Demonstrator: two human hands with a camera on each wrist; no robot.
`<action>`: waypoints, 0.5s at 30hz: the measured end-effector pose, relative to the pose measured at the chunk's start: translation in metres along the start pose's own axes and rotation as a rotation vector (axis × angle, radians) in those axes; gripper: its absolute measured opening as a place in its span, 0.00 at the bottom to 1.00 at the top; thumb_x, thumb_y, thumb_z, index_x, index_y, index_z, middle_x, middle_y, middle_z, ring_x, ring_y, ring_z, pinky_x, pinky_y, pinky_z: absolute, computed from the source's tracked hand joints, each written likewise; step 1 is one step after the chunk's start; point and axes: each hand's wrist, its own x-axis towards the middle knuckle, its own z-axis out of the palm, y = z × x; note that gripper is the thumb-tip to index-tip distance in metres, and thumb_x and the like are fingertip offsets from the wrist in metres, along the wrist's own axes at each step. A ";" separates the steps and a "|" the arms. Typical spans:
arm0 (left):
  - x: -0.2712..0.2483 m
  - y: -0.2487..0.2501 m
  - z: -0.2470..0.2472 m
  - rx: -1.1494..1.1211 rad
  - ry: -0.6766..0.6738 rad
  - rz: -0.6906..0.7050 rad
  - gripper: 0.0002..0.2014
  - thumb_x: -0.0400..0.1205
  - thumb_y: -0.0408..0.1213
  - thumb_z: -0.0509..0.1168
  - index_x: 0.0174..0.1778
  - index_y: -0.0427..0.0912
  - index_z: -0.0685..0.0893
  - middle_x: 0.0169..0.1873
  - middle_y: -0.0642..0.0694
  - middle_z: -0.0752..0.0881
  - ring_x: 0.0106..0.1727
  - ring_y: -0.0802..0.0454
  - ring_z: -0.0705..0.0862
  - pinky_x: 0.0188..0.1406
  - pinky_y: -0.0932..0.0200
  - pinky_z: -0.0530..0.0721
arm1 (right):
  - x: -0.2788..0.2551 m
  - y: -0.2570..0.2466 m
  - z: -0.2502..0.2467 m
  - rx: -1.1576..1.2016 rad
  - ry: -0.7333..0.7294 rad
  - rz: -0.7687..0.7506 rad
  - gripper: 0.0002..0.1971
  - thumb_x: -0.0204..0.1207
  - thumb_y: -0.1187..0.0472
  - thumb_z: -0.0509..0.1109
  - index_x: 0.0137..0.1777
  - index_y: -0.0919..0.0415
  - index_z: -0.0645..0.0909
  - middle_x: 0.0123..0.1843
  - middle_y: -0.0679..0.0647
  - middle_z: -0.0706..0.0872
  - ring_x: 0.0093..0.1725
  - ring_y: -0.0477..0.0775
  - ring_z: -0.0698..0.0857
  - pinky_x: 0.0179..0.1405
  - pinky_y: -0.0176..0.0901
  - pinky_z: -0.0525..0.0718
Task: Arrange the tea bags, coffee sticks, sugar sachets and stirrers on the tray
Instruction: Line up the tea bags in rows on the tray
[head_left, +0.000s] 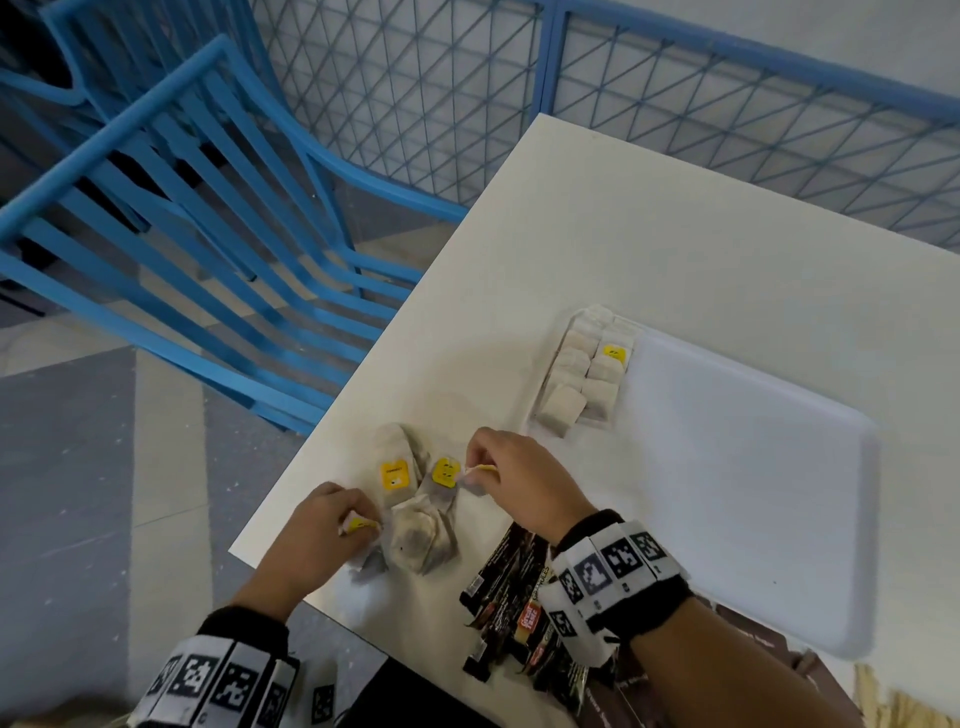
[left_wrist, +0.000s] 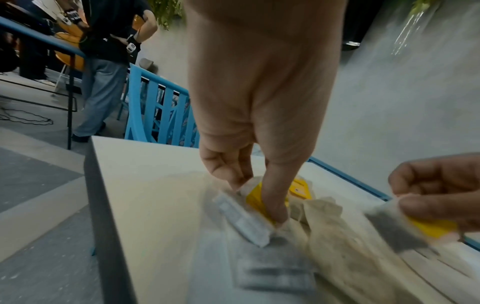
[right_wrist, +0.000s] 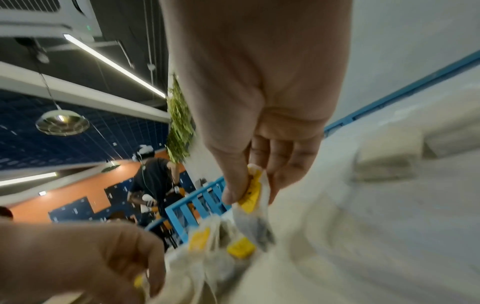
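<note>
Head view: a white worktop (head_left: 597, 249) carries a white tray (head_left: 753, 467) towards its right side. At the tray's left edge, tea bags stand packed in 2 rows (head_left: 584, 376), one showing a yellow tag. Near the worktop's left edge lies a loose pile of tea bags (head_left: 415, 519) with yellow tags. The left hand (head_left: 311, 535) is at the near-left end of the pile, its fingers pinched on a tea bag by its yellow tag (head_left: 358, 524). The right hand (head_left: 519, 483) is at the pile's right side, thumb and fingers clamped on another tea bag's tag (head_left: 480, 469). Dark coffee sticks (head_left: 511, 608) lie at the near edge, partly under the right wrist. Pale stirrers (head_left: 883, 701) show at the near-right corner. A blue chair (head_left: 182, 218) stands off the worktop's left edge.

Left wrist view: the left hand (left_wrist: 257, 115) points down, thumb and forefinger closed on a tea bag with a yellow tag (left_wrist: 255, 194) resting on the worktop. The right hand (left_wrist: 439, 189) enters from the right, gripping a raised tea bag (left_wrist: 397, 230). The picture is blurred here.

Right wrist view: the right hand (right_wrist: 259, 123) holds a tea bag (right_wrist: 253, 197) by its yellow tag between thumb and fingers, just above the pile. The left hand (right_wrist: 85, 259) sits low left, fingers curled on a yellow tag
</note>
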 end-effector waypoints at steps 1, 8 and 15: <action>0.000 0.000 0.001 0.009 -0.003 0.000 0.18 0.73 0.30 0.72 0.31 0.60 0.76 0.40 0.48 0.80 0.40 0.55 0.77 0.37 0.76 0.69 | -0.002 -0.004 -0.003 0.019 -0.024 -0.015 0.07 0.77 0.58 0.68 0.50 0.59 0.77 0.48 0.53 0.83 0.45 0.49 0.79 0.45 0.45 0.77; -0.004 -0.005 0.002 0.049 0.016 0.016 0.21 0.72 0.33 0.74 0.32 0.64 0.73 0.41 0.49 0.78 0.44 0.52 0.76 0.38 0.69 0.68 | -0.007 -0.024 0.015 0.110 -0.414 -0.102 0.17 0.70 0.64 0.75 0.59 0.60 0.78 0.42 0.53 0.78 0.35 0.43 0.75 0.36 0.33 0.74; -0.014 -0.013 0.004 -0.019 -0.024 -0.056 0.26 0.62 0.29 0.81 0.49 0.53 0.77 0.44 0.50 0.75 0.43 0.54 0.76 0.38 0.77 0.71 | 0.005 -0.029 0.054 -0.217 -0.276 -0.138 0.24 0.76 0.69 0.67 0.70 0.64 0.66 0.61 0.66 0.77 0.56 0.69 0.81 0.50 0.61 0.81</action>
